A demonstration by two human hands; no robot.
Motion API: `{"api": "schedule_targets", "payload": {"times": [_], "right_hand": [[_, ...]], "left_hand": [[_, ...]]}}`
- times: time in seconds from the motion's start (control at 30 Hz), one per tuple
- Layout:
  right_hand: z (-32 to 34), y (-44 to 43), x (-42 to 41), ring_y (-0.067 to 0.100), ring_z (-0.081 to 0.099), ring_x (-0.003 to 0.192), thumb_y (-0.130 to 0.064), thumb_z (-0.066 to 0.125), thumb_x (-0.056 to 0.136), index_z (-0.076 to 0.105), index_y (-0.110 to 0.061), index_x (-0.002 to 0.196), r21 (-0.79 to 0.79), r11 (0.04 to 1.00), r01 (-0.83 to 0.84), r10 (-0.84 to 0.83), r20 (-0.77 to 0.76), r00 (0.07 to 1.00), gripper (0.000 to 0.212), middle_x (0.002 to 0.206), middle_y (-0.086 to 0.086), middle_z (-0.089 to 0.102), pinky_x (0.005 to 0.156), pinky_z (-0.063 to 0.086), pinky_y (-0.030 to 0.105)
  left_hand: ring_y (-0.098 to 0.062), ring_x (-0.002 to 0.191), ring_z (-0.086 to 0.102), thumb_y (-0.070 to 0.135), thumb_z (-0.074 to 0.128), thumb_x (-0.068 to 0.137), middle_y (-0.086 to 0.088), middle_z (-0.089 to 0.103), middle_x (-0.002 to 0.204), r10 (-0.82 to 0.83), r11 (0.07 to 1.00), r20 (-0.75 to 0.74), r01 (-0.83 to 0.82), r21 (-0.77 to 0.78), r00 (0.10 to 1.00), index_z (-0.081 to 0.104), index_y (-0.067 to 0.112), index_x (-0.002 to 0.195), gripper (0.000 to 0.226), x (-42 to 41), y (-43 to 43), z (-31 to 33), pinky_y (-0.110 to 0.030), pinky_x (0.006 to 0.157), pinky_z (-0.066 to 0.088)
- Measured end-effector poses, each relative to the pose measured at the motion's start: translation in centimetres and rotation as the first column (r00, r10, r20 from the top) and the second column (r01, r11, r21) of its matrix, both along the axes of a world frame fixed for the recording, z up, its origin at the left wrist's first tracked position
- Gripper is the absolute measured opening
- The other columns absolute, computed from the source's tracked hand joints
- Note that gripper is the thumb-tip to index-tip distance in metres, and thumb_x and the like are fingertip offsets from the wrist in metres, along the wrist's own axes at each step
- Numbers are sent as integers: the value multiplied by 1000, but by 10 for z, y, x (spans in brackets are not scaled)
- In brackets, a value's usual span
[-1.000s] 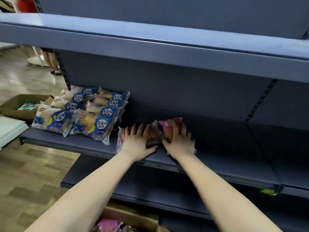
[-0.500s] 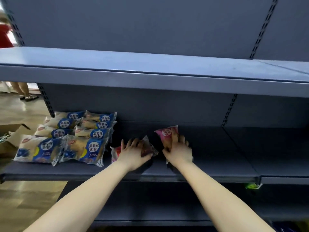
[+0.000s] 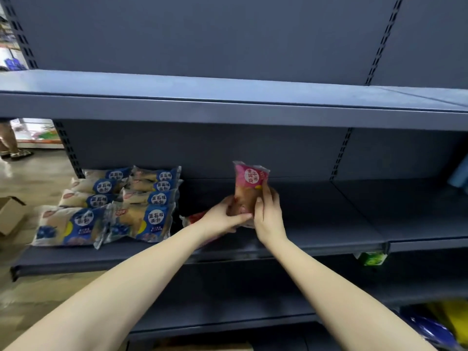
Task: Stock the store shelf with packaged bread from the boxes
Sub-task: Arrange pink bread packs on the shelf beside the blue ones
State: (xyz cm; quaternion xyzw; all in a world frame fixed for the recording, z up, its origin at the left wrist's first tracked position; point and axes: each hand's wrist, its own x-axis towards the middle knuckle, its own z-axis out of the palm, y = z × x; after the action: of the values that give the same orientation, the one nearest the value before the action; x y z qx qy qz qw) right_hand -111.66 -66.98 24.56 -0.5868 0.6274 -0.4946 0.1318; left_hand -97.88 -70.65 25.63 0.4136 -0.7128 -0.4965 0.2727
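Stocking looks barely begun: blue bread packs (image 3: 109, 206) fill the shelf's (image 3: 329, 239) left end while left hand (image 3: 222, 217) and right hand (image 3: 268, 214) hold 1 pink pack (image 3: 249, 188) upright above its mostly bare middle.

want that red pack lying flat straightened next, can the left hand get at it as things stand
Probably yes, once it lets go. The left hand is helping the right hand hold the pink pack upright, and the red pack lies on the shelf right beneath its wrist with nothing between.
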Motion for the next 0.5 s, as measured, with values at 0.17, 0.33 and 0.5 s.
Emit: {"api": "schedule_targets", "payload": {"times": [0.17, 0.33, 0.5], "right_hand": [[1, 8, 1, 35, 49, 116, -16, 55, 89, 36, -13, 143, 1, 997, -83, 78, -345, 935, 57, 139, 16, 35, 96, 45, 30], [14, 1, -12, 46, 47, 117, -36, 77, 61, 35, -18, 138, -139, 990, 2, -114, -800, 589, 89, 143, 14, 31, 92, 42, 64], [20, -6, 6, 33, 51, 125, -44, 87, 43, 48, -15, 137, 40, 983, -180, 89, -958, 272, 106, 130, 10, 57, 100, 24, 70]], "left_hand": [[-14, 96, 59, 22, 73, 79, -4, 61, 118, 137, 983, 161, -114, -143, 977, 46, 13, 125, 54, 23, -17, 16, -17, 73, 48], [-22, 106, 61, 12, 66, 83, -3, 48, 128, 8, 998, 376, 19, -68, 926, 38, 12, 140, 64, 52, -27, 51, -33, 80, 58], [-13, 109, 55, 14, 68, 82, -3, 49, 137, -107, 978, 572, 189, -86, 814, 38, 14, 141, 66, 58, -30, 60, -28, 89, 52]]}}
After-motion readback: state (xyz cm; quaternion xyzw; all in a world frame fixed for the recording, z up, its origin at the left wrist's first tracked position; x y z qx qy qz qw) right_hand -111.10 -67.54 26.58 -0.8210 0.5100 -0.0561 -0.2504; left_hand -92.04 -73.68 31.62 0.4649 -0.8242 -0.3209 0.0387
